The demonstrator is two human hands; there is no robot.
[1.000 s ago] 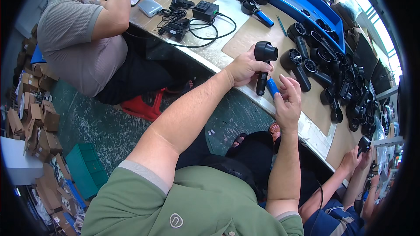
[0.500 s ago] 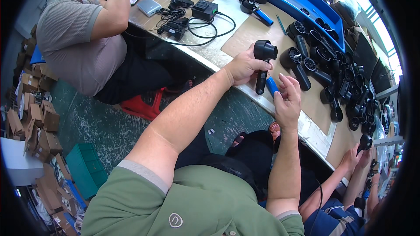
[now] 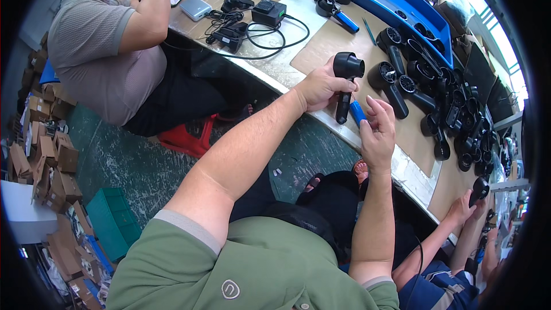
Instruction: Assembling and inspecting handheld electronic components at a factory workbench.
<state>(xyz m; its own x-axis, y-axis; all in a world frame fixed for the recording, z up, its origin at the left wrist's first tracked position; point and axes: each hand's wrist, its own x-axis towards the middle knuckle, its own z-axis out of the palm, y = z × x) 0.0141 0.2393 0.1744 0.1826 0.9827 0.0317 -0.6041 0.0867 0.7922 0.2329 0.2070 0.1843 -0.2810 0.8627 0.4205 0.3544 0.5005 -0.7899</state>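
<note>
My left hand (image 3: 319, 88) is closed around a black handheld fan housing (image 3: 346, 65), its round head up and its narrow handle pointing down over the table's edge. Just to the right, my right hand (image 3: 379, 136) pinches a blue cylindrical battery (image 3: 357, 112) between thumb and fingers, its upper end close beside the handle. The other fingers of that hand are curled. Thin wire seems to run near the battery's top, too small to make out well. A similar black fan head with a blue battery (image 3: 345, 22) lies farther back on the table.
Many black fan housings (image 3: 406, 84) are heaped to the right, before a blue tray (image 3: 396, 8). A black power box (image 3: 268, 12) with cables lies at the back left. One person (image 3: 109, 51) sits left; another's hands (image 3: 468, 206) hold a black part at right.
My two hands, the fan housing and the battery have hardly moved. At the right, the other person's black part has turned and shifted slightly.
</note>
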